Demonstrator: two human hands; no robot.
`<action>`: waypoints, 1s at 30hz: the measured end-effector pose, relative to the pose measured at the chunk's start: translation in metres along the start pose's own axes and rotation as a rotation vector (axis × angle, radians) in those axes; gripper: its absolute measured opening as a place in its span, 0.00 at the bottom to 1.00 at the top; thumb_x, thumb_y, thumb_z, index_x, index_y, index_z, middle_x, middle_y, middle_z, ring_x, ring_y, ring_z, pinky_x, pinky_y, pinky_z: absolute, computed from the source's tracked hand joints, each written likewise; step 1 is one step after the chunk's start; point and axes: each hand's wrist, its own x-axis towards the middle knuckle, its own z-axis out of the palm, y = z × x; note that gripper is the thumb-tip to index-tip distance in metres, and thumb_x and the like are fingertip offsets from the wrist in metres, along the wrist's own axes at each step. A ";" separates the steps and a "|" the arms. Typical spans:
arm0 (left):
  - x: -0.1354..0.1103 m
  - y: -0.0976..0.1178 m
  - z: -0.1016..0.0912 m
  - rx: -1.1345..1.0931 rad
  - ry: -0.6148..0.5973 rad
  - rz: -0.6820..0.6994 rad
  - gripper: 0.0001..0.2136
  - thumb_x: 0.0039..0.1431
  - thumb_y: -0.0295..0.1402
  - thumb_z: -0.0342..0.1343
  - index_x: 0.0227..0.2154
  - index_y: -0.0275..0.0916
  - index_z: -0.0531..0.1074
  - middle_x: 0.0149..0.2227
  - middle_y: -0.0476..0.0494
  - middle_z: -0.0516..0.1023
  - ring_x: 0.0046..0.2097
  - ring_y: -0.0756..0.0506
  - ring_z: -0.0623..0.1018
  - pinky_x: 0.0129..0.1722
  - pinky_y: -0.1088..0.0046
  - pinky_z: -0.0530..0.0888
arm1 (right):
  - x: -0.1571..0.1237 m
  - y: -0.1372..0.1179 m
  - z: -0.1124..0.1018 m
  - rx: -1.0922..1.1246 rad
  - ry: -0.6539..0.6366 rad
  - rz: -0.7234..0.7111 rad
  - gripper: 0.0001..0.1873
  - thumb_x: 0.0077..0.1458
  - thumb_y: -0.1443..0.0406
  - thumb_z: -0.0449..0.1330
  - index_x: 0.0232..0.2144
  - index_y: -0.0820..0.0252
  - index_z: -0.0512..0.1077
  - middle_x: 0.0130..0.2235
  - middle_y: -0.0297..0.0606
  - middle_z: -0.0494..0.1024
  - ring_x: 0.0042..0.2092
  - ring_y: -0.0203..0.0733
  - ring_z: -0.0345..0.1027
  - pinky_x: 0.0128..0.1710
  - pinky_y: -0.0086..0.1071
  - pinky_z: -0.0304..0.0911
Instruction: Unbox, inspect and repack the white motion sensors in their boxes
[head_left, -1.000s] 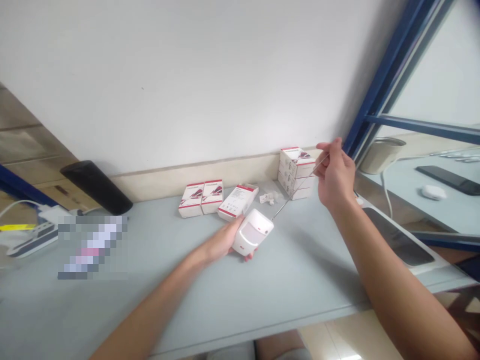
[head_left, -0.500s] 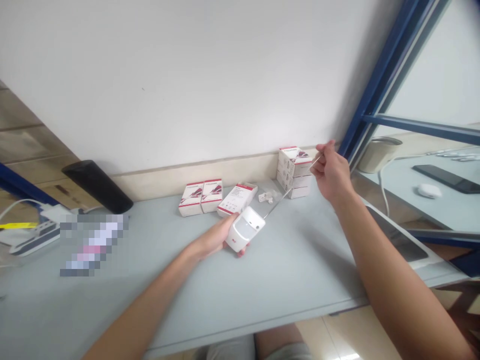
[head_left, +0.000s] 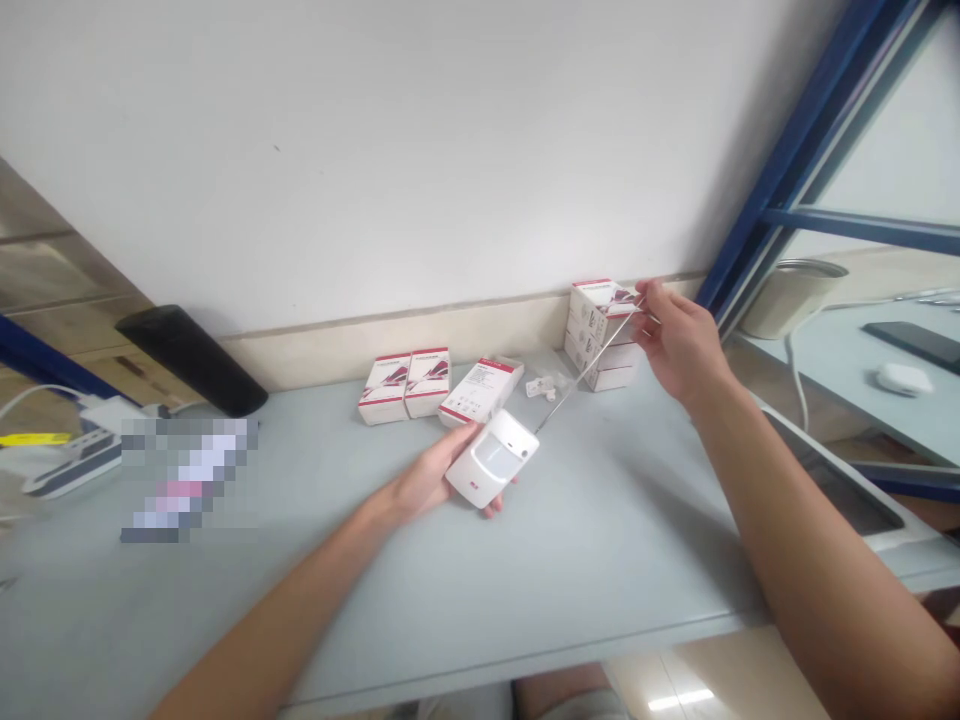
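Left fingers [head_left: 492, 509] wrap white plastic box [head_left: 486, 482]; right fingers [head_left: 649, 299] pinch thin metal rod [head_left: 594, 359], looks out already, toward two o'clock.

From close above the table [head_left: 585, 560], the head view faces forward and down toward the wall [head_left: 390, 150]

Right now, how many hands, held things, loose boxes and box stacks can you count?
Hands: 2 (left hand, right hand)
Held things: 2 (white device, thin rod)
Loose boxes: 3 (left box, middle box, right box)
Box stack: 1
Total: 8
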 end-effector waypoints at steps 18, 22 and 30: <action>0.001 -0.003 -0.005 -0.063 -0.039 0.036 0.25 0.66 0.40 0.44 0.62 0.34 0.66 0.41 0.31 0.84 0.36 0.35 0.84 0.33 0.59 0.79 | -0.007 0.016 0.010 -0.213 0.148 -0.270 0.21 0.59 0.49 0.70 0.35 0.51 0.64 0.26 0.28 0.74 0.20 0.33 0.58 0.19 0.30 0.50; 0.003 -0.006 -0.008 -0.098 -0.023 0.019 0.23 0.65 0.40 0.46 0.58 0.34 0.69 0.40 0.32 0.84 0.35 0.35 0.84 0.33 0.58 0.80 | -0.027 0.025 0.029 -0.258 0.099 -0.252 0.20 0.61 0.47 0.67 0.34 0.50 0.64 0.23 0.26 0.70 0.20 0.35 0.59 0.20 0.30 0.51; 0.004 -0.011 -0.008 -0.131 0.066 0.051 0.21 0.63 0.41 0.45 0.50 0.31 0.72 0.38 0.30 0.84 0.32 0.36 0.83 0.29 0.59 0.80 | -0.070 0.041 0.058 -0.282 -0.048 -0.180 0.11 0.65 0.54 0.62 0.39 0.49 0.64 0.25 0.26 0.70 0.24 0.36 0.61 0.24 0.32 0.55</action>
